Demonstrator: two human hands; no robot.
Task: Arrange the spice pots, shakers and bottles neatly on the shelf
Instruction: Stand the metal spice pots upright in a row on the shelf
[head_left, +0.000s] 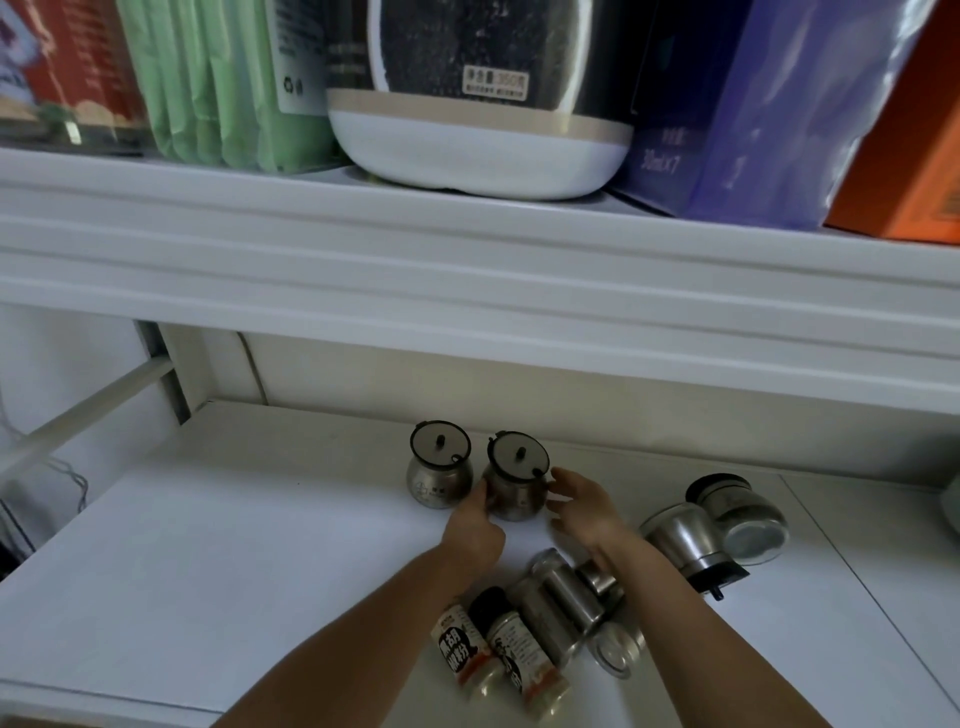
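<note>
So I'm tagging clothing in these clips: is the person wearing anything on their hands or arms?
Nothing visible. Both forearms are bare as far as the frame shows, with no sleeves, and the left hand and right hand are gloveless. No watch, bracelet or ring shows.

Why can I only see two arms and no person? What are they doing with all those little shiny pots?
The camera sits on the person's head and looks forward and down, so you see only their own arms. The left hand touches the side of a steel spice pot, and the right hand is open beside it, not quite touching. That pot stands upright next to another standing pot on the white shelf. Two more pots lie tipped over on the right. Near the arms, some shakers and small bottles lie on their sides in a heap, waiting to be tidied. Above is another shelf with boxes and bags.
</note>
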